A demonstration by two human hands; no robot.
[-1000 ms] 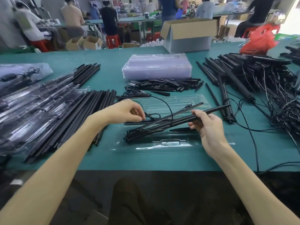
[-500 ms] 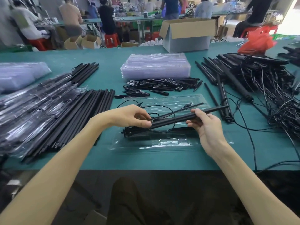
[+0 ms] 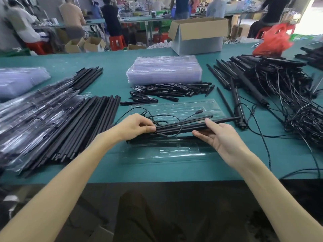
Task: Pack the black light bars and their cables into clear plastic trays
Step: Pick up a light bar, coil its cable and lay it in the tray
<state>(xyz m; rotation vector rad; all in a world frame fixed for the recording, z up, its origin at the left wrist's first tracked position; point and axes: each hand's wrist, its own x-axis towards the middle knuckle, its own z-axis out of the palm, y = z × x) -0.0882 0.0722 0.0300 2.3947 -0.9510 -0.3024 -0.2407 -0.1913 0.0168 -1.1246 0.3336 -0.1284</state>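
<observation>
Light bars [image 3: 169,128] hang crosswise just above the clear tray [image 3: 157,155] on the worktop [image 3: 262,163], long axis running left-right like the tray's, left hand [image 3: 134,126] pinching one end, right hand [image 3: 220,135] gripping the other, cable [image 3: 192,115] looping loose.

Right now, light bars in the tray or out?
Out. The left hand and right hand hold the light bars slanted over the tray, not seated.

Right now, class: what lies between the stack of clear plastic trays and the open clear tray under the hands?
A loose heap of short black pointed pieces, shown in the head view.
</observation>
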